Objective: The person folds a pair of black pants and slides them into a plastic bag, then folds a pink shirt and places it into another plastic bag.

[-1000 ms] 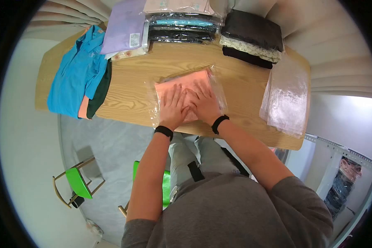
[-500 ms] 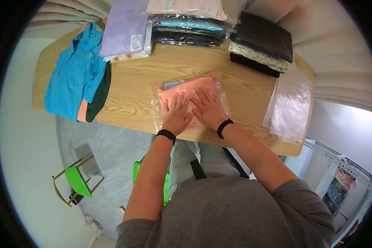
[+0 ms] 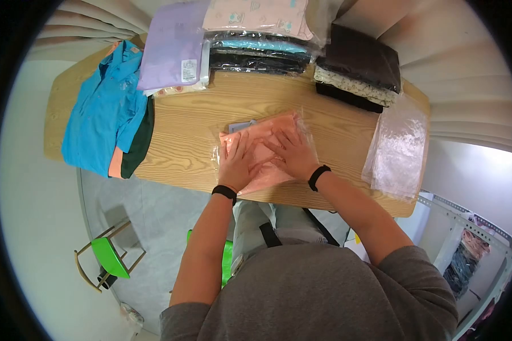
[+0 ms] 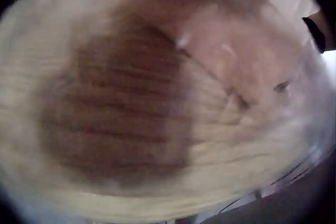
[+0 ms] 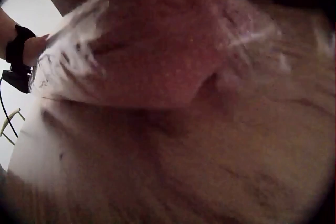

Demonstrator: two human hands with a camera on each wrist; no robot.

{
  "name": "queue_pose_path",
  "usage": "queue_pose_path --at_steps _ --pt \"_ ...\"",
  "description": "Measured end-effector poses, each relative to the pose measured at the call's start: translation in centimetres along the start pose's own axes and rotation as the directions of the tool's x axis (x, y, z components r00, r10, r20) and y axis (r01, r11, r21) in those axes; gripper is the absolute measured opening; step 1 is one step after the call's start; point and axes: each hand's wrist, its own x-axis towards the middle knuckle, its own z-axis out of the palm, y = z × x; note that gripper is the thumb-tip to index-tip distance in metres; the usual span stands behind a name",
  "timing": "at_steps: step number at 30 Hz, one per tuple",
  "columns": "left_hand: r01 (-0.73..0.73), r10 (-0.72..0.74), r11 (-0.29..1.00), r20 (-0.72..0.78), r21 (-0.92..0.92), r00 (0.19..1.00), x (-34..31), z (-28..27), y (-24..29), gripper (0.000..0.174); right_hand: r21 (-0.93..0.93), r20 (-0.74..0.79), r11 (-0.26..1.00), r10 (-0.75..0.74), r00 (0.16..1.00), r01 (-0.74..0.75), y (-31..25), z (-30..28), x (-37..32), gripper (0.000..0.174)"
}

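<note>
A folded coral garment in a clear plastic bag (image 3: 263, 151) lies on the wooden table close to its front edge. My left hand (image 3: 235, 167) rests flat on its left half, fingers pointing away from me. On the right half, my right hand (image 3: 297, 156) presses down with spread fingers. A small pale card (image 3: 242, 126) sticks out at the garment's back edge. In the left wrist view the bagged garment (image 4: 252, 58) is blurred above the wood. The right wrist view shows its coral side (image 5: 152, 71) under shiny, wrinkled plastic.
Bagged clothes (image 3: 259, 54) are stacked at the back, beside a lilac package (image 3: 173, 48). A dark folded stack (image 3: 361, 59) stands back right, with flat clear bags (image 3: 401, 148) in front of it. A blue shirt (image 3: 102, 113) lies at the left. Green chairs (image 3: 109, 257) stand below.
Both hands stay on the bagged garment while moving slightly apart, the right one outward. The pale card at the back edge shows more than before. The head view has shifted a little.
</note>
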Motion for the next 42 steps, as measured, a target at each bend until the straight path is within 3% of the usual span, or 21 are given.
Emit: queue_pose_path --at_steps 11,23,26,28,31,32,34,37,42 --pt "0.079 -0.076 0.997 0.104 -0.024 0.992 0.3 1.9 -1.1 0.063 0.011 0.024 1.0 0.021 0.999 -0.021 0.5 1.1 0.7 0.052" --pt "0.071 -0.062 0.994 0.107 -0.083 0.992 0.2 0.7 -0.6 0.06 0.014 0.043 1.0 0.002 0.999 -0.003 0.4 0.4 0.7 0.048" --pt "0.068 -0.065 0.996 0.048 -0.065 0.997 0.1 1.5 -1.5 0.06 -0.011 0.092 0.997 0.077 0.993 -0.076 -1.9 -1.4 1.0 0.047" --pt "0.032 -0.026 0.994 0.062 -0.104 0.998 -0.4 1.9 -2.1 0.057 -0.032 0.032 0.965 0.26 0.965 -0.259 -3.6 -0.8 0.2 0.047" --pt "-0.022 0.043 0.978 0.097 -0.206 0.994 -1.2 2.2 -2.9 0.055 -0.035 0.011 0.947 0.321 0.947 -0.321 -5.5 0.5 -1.0 0.046" --pt "-0.025 0.047 0.978 0.103 -0.209 0.994 -1.2 2.2 -3.0 0.055 -0.033 0.015 0.944 0.328 0.944 -0.328 -5.6 0.9 -1.1 0.046" --pt "-0.245 0.249 0.96 0.01 -0.132 0.968 -0.5 1.7 -2.7 0.054 -0.008 -0.037 0.944 0.33 0.943 -0.33 -5.0 1.1 -0.9 0.047" --pt "-0.197 0.208 0.971 0.066 -0.139 0.976 0.6 0.7 -2.9 0.055 -0.118 -0.04 0.959 0.255 0.966 -0.258 -3.9 0.7 -0.5 0.046" --pt "-0.182 0.193 0.971 0.056 -0.156 0.98 1.1 1.5 -2.8 0.053 -0.044 -0.056 0.972 0.228 0.972 -0.23 -2.5 1.7 -0.3 0.046"
